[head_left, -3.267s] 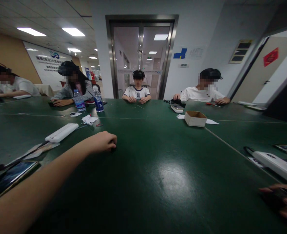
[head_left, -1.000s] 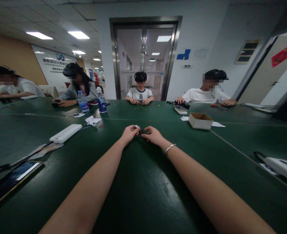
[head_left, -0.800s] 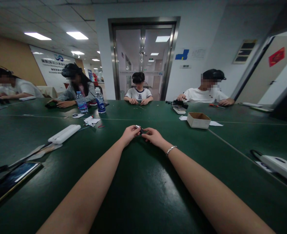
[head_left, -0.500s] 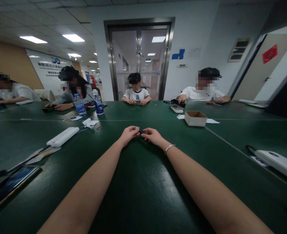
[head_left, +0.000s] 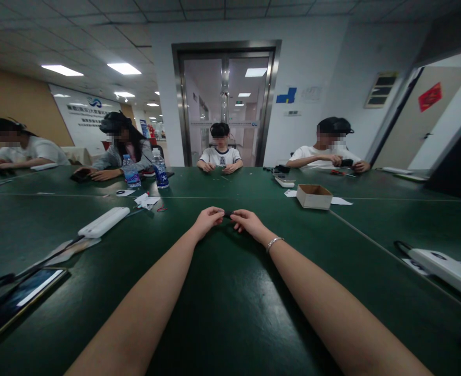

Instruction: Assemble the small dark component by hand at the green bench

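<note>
Between my two hands is a small black piece (head_left: 228, 214), short and bar-like, too small to name its kind. The fingertips of my left hand (head_left: 209, 221) pinch its left end. On its right end, the thumb and forefinger of my right hand (head_left: 249, 223) are closed, with the other fingers curled below. Both hands are held low over the green table (head_left: 230, 292), near its middle. A silver bracelet (head_left: 274, 243) circles my right wrist. My fingers hide the ends of the black piece.
To the left are a phone (head_left: 26, 297), a white power strip (head_left: 104, 222) with its cable, paper scraps (head_left: 146, 200) and two bottles (head_left: 160, 169). An open cardboard box (head_left: 314, 197) stands right of centre. Another power strip (head_left: 445, 269) lies far right. Several people sit across the table.
The black piece now lies more level between my fingertips, and more of it shows. The view has tilted up slightly. Across the table, the person at right has raised a dark object.
</note>
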Demonstrator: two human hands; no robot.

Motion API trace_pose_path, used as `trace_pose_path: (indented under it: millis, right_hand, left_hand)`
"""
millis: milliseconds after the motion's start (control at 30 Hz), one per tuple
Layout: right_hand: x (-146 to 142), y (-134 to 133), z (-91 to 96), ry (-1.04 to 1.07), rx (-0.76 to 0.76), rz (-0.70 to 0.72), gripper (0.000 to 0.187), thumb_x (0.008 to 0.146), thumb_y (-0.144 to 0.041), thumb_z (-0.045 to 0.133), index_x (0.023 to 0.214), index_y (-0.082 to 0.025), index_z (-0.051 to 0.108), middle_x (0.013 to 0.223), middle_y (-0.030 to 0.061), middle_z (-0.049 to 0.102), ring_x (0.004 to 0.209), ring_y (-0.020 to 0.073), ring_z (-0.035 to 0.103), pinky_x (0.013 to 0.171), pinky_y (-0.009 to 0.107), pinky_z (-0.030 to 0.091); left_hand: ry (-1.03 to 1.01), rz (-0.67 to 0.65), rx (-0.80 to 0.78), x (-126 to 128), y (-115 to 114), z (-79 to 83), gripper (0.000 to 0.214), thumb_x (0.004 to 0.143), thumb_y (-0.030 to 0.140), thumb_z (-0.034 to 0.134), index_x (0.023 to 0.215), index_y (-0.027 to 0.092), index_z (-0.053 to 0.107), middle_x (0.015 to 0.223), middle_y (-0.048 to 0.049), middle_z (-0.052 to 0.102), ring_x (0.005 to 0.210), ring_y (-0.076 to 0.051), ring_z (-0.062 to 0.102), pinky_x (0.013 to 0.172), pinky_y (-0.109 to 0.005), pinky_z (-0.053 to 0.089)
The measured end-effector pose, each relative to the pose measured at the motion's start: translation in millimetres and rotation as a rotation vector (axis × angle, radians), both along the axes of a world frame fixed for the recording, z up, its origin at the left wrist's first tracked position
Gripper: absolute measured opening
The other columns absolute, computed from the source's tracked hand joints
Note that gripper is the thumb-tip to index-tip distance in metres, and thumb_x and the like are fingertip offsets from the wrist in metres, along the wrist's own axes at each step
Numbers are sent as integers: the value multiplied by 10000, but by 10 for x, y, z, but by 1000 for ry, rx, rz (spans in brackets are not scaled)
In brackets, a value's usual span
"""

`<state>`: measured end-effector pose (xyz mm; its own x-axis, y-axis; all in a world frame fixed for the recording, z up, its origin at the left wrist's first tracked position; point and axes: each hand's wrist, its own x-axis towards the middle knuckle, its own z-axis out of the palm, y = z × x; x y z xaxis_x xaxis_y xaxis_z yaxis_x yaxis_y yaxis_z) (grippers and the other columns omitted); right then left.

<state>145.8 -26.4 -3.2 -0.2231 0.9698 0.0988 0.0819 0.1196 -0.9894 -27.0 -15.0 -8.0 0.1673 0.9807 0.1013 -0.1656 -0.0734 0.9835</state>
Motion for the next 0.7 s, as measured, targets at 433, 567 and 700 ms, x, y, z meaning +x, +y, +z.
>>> trace_pose_path:
  millis: [433, 567, 700]
  right_hand:
    - [15, 21, 6, 93, -75, -16, 60, 865, -159, 552, 857, -112, 589, 674, 31, 616, 463, 64, 553, 388, 130, 456]
    - [19, 30, -6, 107, -73, -14, 78, 873, -171, 545, 847, -112, 590, 663, 29, 614, 455, 63, 550, 389, 130, 460]
    - [13, 26, -6, 102, -68, -19, 75, 882, -158, 528, 856, -115, 583, 660, 27, 613, 451, 61, 546, 388, 128, 458]
  left_hand:
    - [3, -1, 30, -4, -10, -4, 342, 550, 233, 767, 841, 113, 633, 792, -52, 639, 734, -119, 582, 716, -267, 453]
    - [6, -10, 26, -10, 2, -6, 374, 568, 297, 765, 861, 106, 632, 782, -56, 638, 714, -112, 579, 695, -258, 448]
    - [20, -5, 13, -11, 12, -4, 361, 606, 355, 746, 831, 97, 634, 749, -60, 640, 677, -103, 572, 655, -240, 439]
